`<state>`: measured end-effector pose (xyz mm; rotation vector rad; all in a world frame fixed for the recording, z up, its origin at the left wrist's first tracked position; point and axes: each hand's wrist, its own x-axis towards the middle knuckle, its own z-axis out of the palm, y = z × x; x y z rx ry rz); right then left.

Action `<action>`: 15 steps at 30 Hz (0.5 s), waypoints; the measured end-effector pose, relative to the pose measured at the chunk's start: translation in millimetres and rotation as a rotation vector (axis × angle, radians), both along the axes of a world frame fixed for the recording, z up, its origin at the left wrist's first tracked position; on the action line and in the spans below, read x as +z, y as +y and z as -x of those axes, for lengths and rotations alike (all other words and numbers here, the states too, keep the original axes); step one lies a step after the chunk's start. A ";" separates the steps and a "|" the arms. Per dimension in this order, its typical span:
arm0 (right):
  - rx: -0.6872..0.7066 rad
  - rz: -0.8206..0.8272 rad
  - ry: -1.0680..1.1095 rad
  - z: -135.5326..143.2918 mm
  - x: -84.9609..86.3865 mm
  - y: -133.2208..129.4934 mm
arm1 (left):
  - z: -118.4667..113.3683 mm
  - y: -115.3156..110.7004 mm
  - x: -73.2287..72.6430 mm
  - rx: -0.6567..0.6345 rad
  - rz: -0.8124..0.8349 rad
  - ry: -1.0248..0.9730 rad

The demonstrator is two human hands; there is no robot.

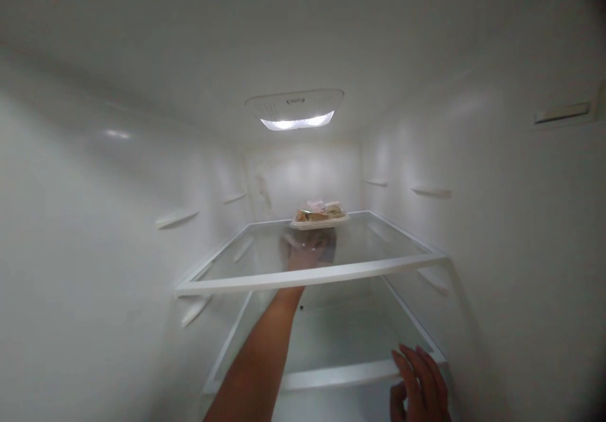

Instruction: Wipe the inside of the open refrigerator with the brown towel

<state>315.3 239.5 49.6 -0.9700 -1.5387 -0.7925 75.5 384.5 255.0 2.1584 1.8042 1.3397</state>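
Inside a fridge, my left hand (pixel 305 252) reaches under the upper glass shelf (pixel 374 245) and shows only faintly through the glass. Its fingers are at a dark, blurred item (pixel 327 245) below that shelf; whether they grip it is hard to make out. A wrapped white tray of food (pixel 319 215) lies at the back of the upper shelf, above this hand. At the lower right, my right hand (pixel 421 384) has its fingers apart and holds nothing, by the front edge of the lower shelf (pixel 343 375).
A lit lamp (pixel 297 119) is set in the fridge ceiling. White support ridges stick out from both side walls, such as one on the left (pixel 177 220) and one on the right (pixel 432 192). The upper shelf's front bar (pixel 331 275) crosses over my left forearm.
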 end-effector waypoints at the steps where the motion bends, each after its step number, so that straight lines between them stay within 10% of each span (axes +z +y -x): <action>1: 0.001 0.010 0.012 0.7 0.6 -0.6 | 11.3 -2.6 -2.4 0.005 -0.021 0.054; 8: -0.002 0.005 -0.009 1.2 -3.4 1.6 | 56.5 -12.3 -21.6 0.477 -0.107 -0.168; 15: -0.007 0.010 0.047 5.5 -8.8 3.5 | 12.1 14.9 -22.2 0.622 -0.139 -0.566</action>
